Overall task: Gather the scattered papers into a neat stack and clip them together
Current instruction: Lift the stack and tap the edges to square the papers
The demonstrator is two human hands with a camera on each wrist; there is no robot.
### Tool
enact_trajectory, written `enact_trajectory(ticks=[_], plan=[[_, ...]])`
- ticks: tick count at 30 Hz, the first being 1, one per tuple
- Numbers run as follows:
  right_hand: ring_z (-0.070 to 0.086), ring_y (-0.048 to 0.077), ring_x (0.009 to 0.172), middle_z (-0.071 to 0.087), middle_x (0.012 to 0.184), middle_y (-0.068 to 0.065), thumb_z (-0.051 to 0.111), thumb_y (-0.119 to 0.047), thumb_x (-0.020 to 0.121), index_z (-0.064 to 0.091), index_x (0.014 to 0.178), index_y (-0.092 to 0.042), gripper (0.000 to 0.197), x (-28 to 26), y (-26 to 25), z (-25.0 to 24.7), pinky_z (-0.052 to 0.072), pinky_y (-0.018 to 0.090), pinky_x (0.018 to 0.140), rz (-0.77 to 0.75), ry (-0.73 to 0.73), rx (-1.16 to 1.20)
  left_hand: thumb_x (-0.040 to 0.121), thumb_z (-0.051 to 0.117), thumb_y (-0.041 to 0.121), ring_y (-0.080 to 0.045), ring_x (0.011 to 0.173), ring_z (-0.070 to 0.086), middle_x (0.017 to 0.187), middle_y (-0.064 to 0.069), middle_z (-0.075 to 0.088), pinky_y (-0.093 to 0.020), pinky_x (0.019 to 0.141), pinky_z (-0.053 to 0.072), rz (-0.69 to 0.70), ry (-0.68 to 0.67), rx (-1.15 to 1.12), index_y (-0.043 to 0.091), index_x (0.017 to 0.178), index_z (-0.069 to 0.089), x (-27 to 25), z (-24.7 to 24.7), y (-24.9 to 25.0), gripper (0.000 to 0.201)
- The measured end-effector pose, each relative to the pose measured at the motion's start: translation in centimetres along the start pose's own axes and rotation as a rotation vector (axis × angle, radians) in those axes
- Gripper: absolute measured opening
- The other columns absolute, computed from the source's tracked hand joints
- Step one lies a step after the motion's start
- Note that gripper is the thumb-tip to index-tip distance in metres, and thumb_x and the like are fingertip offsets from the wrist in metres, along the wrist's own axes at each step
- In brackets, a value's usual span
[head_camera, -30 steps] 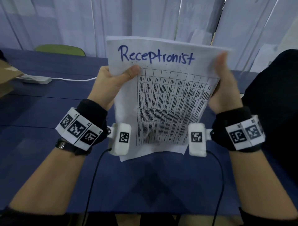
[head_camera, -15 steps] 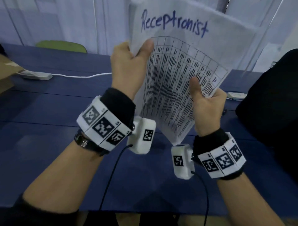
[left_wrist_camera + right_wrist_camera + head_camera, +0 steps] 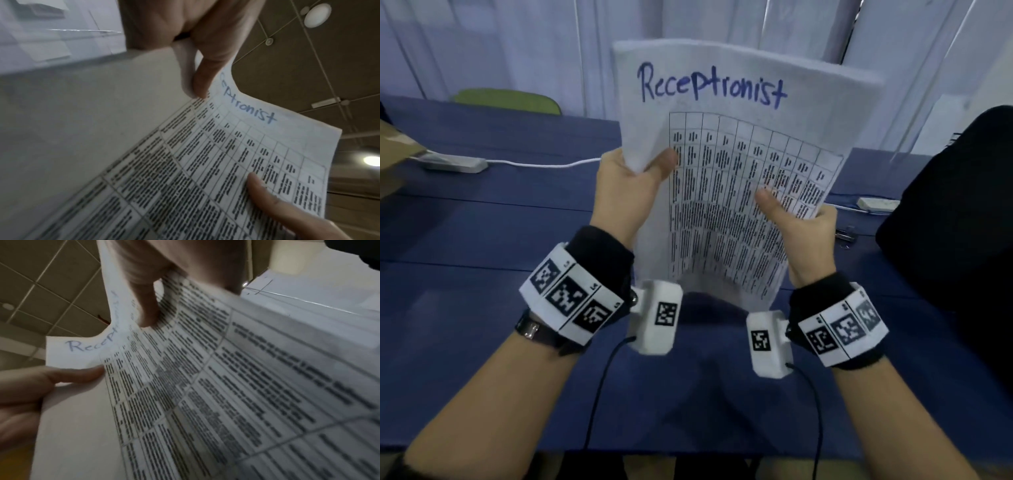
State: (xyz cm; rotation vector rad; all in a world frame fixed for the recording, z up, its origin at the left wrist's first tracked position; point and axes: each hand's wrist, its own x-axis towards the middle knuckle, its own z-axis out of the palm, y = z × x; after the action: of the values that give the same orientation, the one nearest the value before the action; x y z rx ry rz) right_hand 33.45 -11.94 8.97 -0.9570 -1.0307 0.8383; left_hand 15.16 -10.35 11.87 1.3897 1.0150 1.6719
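Observation:
A stack of white papers point(image 3: 726, 192) with a printed table and "Receptronist" handwritten in blue stands upright above the blue table point(image 3: 482, 240). My left hand point(image 3: 640, 178) grips its left edge, thumb on the front sheet. Lower down, my right hand point(image 3: 798, 222) grips the right edge, thumb pressed on the table print. The left wrist view shows the papers point(image 3: 205, 162) and my left hand point(image 3: 200, 78) pinching them. My right hand point(image 3: 148, 311) pinches the papers point(image 3: 226, 386) in the right wrist view. Black binder clips point(image 3: 844, 234) lie on the table right of my right hand.
A white power strip point(image 3: 453, 162) with its cable lies at the back left beside a cardboard box point(image 3: 393, 154). Another white strip point(image 3: 878, 204) lies at the back right. A large black shape point(image 3: 962, 222) fills the right side. A green chair point(image 3: 506, 101) stands behind the table.
My right hand slid down the right edge of the stack. The papers rose and tilted right, then came down a little and straightened. Both hands kept their hold.

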Motion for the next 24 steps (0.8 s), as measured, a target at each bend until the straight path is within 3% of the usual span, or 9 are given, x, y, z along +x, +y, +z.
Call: enact_trajectory(ticks=[4, 6, 9, 10, 11, 13, 15, 20, 24], plan=[[0.067, -0.010, 0.069, 0.071, 0.063, -0.021, 0.071, -0.004, 0.076, 0.060, 0.077, -0.025, 0.023, -0.3, -0.2, 0.0, 0.052, 0.008, 0.066, -0.014, -0.081, -0.063, 0.087, 0.062, 0.012, 0.008, 0.073, 0.062, 0.077, 0.021, 0.065, -0.013, 0.077, 0.049, -0.036, -0.049, -0.019, 0.032, 0.078, 0.060, -0.5, -0.3, -0.5, 0.022], [0.064, -0.013, 0.066, 0.069, 0.062, -0.022, 0.070, -0.005, 0.075, 0.055, 0.078, -0.024, 0.024, -0.1, -0.1, -0.4, 0.049, 0.004, 0.063, 0.010, -0.076, -0.038, 0.084, 0.066, 0.011, 0.011, 0.069, 0.065, 0.067, 0.024, 0.069, -0.011, 0.076, 0.053, -0.028, -0.065, -0.027, 0.031, 0.080, 0.063, -0.5, -0.8, -0.4, 0.021], [0.058, 0.002, 0.095, 0.060, 0.102, -0.010, 0.074, -0.015, 0.072, 0.046, 0.109, -0.013, 0.047, 0.5, -0.3, -0.8, 0.043, 0.018, 0.091, 0.034, -0.025, 0.041, 0.081, 0.068, 0.008, 0.009, 0.071, 0.067, 0.066, 0.026, 0.071, -0.013, 0.078, 0.055, 0.019, -0.084, -0.032, 0.028, 0.081, 0.065, -0.1, -1.2, 0.2, 0.020], [0.055, 0.003, 0.097, 0.056, 0.104, -0.008, 0.074, -0.015, 0.071, 0.044, 0.112, -0.012, 0.051, 0.3, -0.5, -0.6, 0.040, 0.022, 0.095, 0.030, -0.023, 0.022, 0.081, 0.068, 0.006, 0.008, 0.072, 0.068, 0.066, 0.025, 0.071, -0.014, 0.078, 0.055, 0.029, -0.081, -0.042, 0.026, 0.081, 0.066, 0.1, -1.2, 0.2, 0.020], [0.056, -0.002, 0.090, 0.055, 0.099, -0.009, 0.073, -0.011, 0.073, 0.045, 0.103, -0.013, 0.041, 0.3, -0.4, -0.6, 0.041, 0.019, 0.093, 0.024, -0.028, 0.024, 0.080, 0.068, 0.005, 0.008, 0.071, 0.068, 0.066, 0.025, 0.071, -0.014, 0.078, 0.055, 0.033, -0.076, -0.050, 0.025, 0.081, 0.066, 0.2, -1.0, 0.2, 0.020], [0.061, -0.012, 0.067, 0.059, 0.082, -0.014, 0.068, 0.003, 0.076, 0.046, 0.081, -0.014, 0.028, 0.0, -0.4, -0.1, 0.047, 0.006, 0.073, -0.013, -0.047, 0.045, 0.080, 0.069, 0.005, 0.008, 0.070, 0.068, 0.066, 0.025, 0.071, -0.013, 0.076, 0.054, 0.039, -0.058, -0.054, 0.024, 0.081, 0.066, 0.3, -0.8, 0.0, 0.019], [0.066, -0.009, 0.062, 0.069, 0.064, -0.013, 0.066, 0.012, 0.074, 0.054, 0.077, -0.018, 0.032, -0.4, 0.0, 0.3, 0.050, 0.006, 0.063, -0.090, -0.013, 0.048, 0.079, 0.070, 0.006, 0.008, 0.070, 0.068, 0.065, 0.024, 0.071, -0.014, 0.075, 0.054, 0.040, -0.043, -0.056, 0.024, 0.080, 0.067, 0.3, -0.7, -0.2, 0.018], [0.069, -0.005, 0.076, 0.073, 0.071, -0.023, 0.076, -0.014, 0.062, 0.062, 0.089, -0.012, 0.031, -0.9, 0.3, 0.7, 0.053, 0.014, 0.070, -0.207, 0.045, 0.034, 0.078, 0.069, 0.004, 0.005, 0.075, 0.069, 0.069, 0.022, 0.073, -0.015, 0.078, 0.055, 0.034, -0.093, -0.070, 0.021, 0.084, 0.068, 0.3, -1.2, -0.2, 0.018], [0.068, -0.007, 0.072, 0.072, 0.065, -0.021, 0.073, -0.006, 0.071, 0.062, 0.083, -0.017, 0.020, 0.3, -0.2, 0.4, 0.055, 0.013, 0.074, -0.104, 0.014, 0.016, 0.077, 0.069, 0.000, 0.001, 0.071, 0.070, 0.068, 0.018, 0.074, -0.019, 0.075, 0.057, 0.031, -0.114, -0.080, 0.016, 0.083, 0.068, 0.6, -1.4, -0.1, 0.017]])
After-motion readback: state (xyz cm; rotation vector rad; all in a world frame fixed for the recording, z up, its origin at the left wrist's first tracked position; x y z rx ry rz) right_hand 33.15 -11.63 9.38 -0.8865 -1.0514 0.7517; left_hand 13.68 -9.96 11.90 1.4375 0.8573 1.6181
